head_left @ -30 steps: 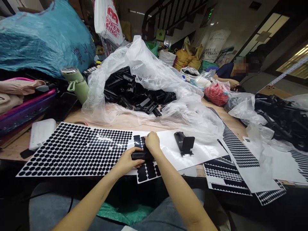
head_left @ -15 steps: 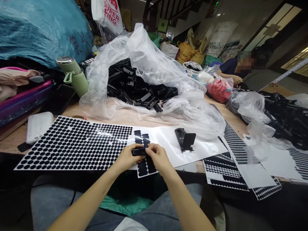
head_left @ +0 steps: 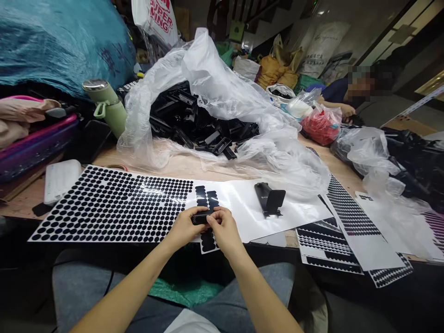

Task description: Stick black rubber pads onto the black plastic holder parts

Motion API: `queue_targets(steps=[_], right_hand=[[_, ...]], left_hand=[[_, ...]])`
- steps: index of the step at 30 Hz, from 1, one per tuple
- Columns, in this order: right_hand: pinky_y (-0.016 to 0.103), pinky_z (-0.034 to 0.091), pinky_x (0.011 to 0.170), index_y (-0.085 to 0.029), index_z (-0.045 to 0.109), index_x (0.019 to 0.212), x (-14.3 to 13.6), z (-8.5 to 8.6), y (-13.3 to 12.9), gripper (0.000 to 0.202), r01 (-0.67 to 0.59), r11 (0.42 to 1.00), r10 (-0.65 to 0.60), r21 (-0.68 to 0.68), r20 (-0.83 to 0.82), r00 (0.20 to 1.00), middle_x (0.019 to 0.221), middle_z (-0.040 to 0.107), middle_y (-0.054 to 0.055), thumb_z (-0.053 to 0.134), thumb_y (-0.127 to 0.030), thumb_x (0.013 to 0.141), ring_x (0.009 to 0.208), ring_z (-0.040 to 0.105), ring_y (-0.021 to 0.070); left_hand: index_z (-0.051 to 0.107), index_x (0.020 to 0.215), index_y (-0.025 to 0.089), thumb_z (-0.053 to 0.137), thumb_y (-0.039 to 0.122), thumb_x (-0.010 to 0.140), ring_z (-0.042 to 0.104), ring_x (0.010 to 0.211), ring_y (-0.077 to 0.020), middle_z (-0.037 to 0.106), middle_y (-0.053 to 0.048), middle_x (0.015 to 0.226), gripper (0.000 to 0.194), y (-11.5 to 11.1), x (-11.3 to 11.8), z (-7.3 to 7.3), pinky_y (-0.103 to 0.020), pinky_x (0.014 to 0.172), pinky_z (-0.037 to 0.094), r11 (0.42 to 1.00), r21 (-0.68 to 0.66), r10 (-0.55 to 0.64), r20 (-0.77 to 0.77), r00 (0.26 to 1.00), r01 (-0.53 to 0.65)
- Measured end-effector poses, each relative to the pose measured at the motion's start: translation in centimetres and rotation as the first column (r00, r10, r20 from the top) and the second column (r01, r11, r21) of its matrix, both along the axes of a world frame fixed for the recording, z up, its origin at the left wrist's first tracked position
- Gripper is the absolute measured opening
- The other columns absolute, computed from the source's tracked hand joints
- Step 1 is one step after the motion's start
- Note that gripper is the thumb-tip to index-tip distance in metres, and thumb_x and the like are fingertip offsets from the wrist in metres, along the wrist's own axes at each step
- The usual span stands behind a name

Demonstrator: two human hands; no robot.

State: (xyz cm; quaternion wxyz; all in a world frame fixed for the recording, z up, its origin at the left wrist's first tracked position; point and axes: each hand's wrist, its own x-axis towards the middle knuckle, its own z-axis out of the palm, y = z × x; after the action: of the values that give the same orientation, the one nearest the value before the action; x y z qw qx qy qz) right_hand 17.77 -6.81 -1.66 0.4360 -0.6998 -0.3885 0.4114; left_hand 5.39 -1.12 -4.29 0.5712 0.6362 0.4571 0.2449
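While the left hand (head_left: 183, 227) grips one end of a small black part (head_left: 200, 217) between thumb and fingers, the right hand (head_left: 225, 227) has its thumb and fingers closed at the other end. The part is just over a narrow strip of black stickers (head_left: 208, 241) (the hands hide some of it). To the left spreads a large sheet of black dots (head_left: 132, 203); to the right, on glossy white sheeting (head_left: 239, 203), sits a black stand (head_left: 269, 199).

Beyond, on the wooden worktop (head_left: 189, 167), a big clear bag (head_left: 211, 64) gapes open, heaped with black pieces (head_left: 187, 115). Its crumpled edge covers part of the white sheeting. A green bottle (head_left: 111, 111) leans beside it, near a purple basket (head_left: 31, 147) holding pale pink cloth (head_left: 21, 111). Behind those bulges a large blue bag (head_left: 58, 51).

Farther right are a bag with red contents (head_left: 321, 126), a white sack (head_left: 280, 88) with dark things inside and, behind them, a person's forearm (head_left: 342, 107).
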Motion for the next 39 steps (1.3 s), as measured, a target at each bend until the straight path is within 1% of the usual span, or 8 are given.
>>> queue_targets(steps=[5, 22, 27, 30, 33, 36, 38, 39], right_hand=[[0.032, 0.044, 0.075, -0.017, 0.055, 0.066, -0.4, -0.1, 0.0, 0.013, 0.015, 1.0, -0.017, 0.021, 0.073, 0.997, 0.11, 0.048, 0.009, 0.051, -0.027, 0.074, 0.076, 0.055, 0.0145], [0.037, 0.041, 0.085, -0.019, 0.052, 0.068, -1.3, -0.3, -0.3, 0.013, 0.02, 0.997, -0.037, 0.074, 0.237, 0.971, 0.107, 0.05, 0.011, 0.045, -0.019, 0.079, 0.101, 0.05, 0.0213], [0.04, 0.036, 0.089, -0.019, 0.053, 0.076, -1.2, -0.6, -0.3, 0.01, 0.065, 0.983, -0.123, 0.169, 0.36, 0.925, 0.106, 0.052, 0.01, 0.052, -0.028, 0.077, 0.105, 0.047, 0.0241], [0.041, 0.035, 0.09, -0.017, 0.053, 0.093, 0.2, 0.2, -0.8, 0.041, 0.184, 0.964, -0.242, 0.191, 0.352, 0.904, 0.111, 0.051, 0.012, 0.068, -0.04, 0.062, 0.108, 0.044, 0.0278], [0.033, 0.043, 0.077, -0.018, 0.055, 0.091, 1.9, 1.4, -2.3, 0.038, -0.049, 0.998, 0.047, 0.048, 0.052, 0.998, 0.091, 0.059, 0.006, 0.066, -0.043, 0.063, 0.087, 0.054, 0.0216], [0.026, 0.043, 0.069, -0.019, 0.059, 0.083, 1.9, 1.9, -4.5, 0.027, -0.197, 0.98, 0.192, -0.041, -0.103, 0.976, 0.078, 0.06, 0.001, 0.066, -0.037, 0.064, 0.074, 0.055, 0.017], [0.025, 0.042, 0.069, -0.021, 0.061, 0.082, 0.6, 1.3, -6.2, 0.028, -0.184, 0.976, 0.182, -0.119, -0.022, 0.983, 0.079, 0.061, 0.0, 0.07, -0.031, 0.058, 0.077, 0.055, 0.0176], [0.025, 0.042, 0.069, -0.022, 0.063, 0.081, -0.3, 0.7, -6.9, 0.028, -0.188, 0.969, 0.195, -0.162, 0.029, 0.98, 0.079, 0.062, 0.0, 0.072, -0.028, 0.055, 0.077, 0.056, 0.0184]], left_hand=[[0.062, 0.102, 0.016, 0.065, 0.022, 0.061, 0.063, 0.068, -0.0178, 0.066, -0.004, 0.086, 0.042, 0.1, 0.0, 0.0, -0.027, 0.059, 0.051, 1.0, 0.027, -0.001, -0.012, 1.0, 0.002], [0.062, 0.102, 0.017, 0.063, 0.018, 0.062, 0.063, 0.072, -0.0177, 0.066, -0.004, 0.089, 0.04, 0.1, -0.1, -0.1, -0.027, 0.063, 0.051, 0.997, 0.079, -0.003, -0.022, 1.0, 0.005], [0.06, 0.1, 0.015, 0.065, 0.016, 0.061, 0.062, 0.06, -0.0156, 0.065, -0.002, 0.077, 0.04, -0.1, 0.1, 0.6, -0.029, 0.06, 0.053, 0.997, -0.059, 0.048, 0.035, 0.998, -0.046], [0.058, 0.103, 0.015, 0.07, 0.021, 0.059, 0.061, 0.055, -0.0146, 0.064, -0.001, 0.074, 0.045, -1.1, -0.9, 1.6, -0.031, 0.059, 0.053, 0.979, -0.2, 0.061, 0.097, 0.993, -0.04], [0.059, 0.104, 0.018, 0.073, 0.025, 0.057, 0.062, 0.068, -0.017, 0.064, -0.002, 0.082, 0.049, -1.3, -2.6, 3.4, -0.032, 0.065, 0.053, 0.971, -0.173, -0.143, 0.124, 0.982, 0.163], [0.049, 0.121, 0.025, 0.072, 0.026, 0.059, 0.059, 0.093, -0.0224, 0.058, -0.007, 0.108, 0.065, 1.9, -3.3, 5.8, -0.033, 0.074, 0.05, 0.911, -0.068, -0.406, 0.039, 0.913, 0.408], [0.039, 0.13, 0.024, 0.059, 0.033, 0.074, 0.057, 0.097, -0.0243, 0.055, -0.011, 0.115, 0.06, 6.4, -2.5, 6.8, -0.037, 0.075, 0.05, 0.956, 0.036, -0.285, -0.126, 0.95, 0.292], [0.039, 0.129, 0.02, 0.052, 0.034, 0.079, 0.056, 0.099, -0.026, 0.054, -0.014, 0.116, 0.054, 9.1, -1.8, 7.1, -0.039, 0.076, 0.048, 0.971, 0.178, -0.115, -0.24, 0.964, 0.16]])
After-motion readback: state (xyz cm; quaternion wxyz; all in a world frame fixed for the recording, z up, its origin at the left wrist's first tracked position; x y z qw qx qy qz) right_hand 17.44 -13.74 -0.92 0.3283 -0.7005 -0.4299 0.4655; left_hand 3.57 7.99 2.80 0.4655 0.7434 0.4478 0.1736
